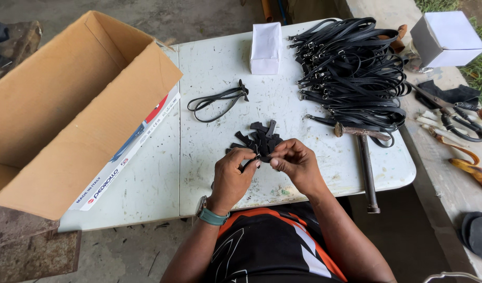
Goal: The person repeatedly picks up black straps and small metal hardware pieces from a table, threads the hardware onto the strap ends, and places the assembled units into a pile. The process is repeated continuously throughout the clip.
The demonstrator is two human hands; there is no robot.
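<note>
Both my hands meet over the near middle of a white table. My left hand and my right hand pinch one small black leather piece between their fingertips. Just beyond them lies a small heap of similar black leather pieces. A single black strap loop lies further back on the table. A large pile of black straps with metal buckles fills the table's far right.
A big open cardboard box stands at the left. A small white box sits at the back. A hammer lies at the table's right edge. Hand tools and another white box rest on the right ledge.
</note>
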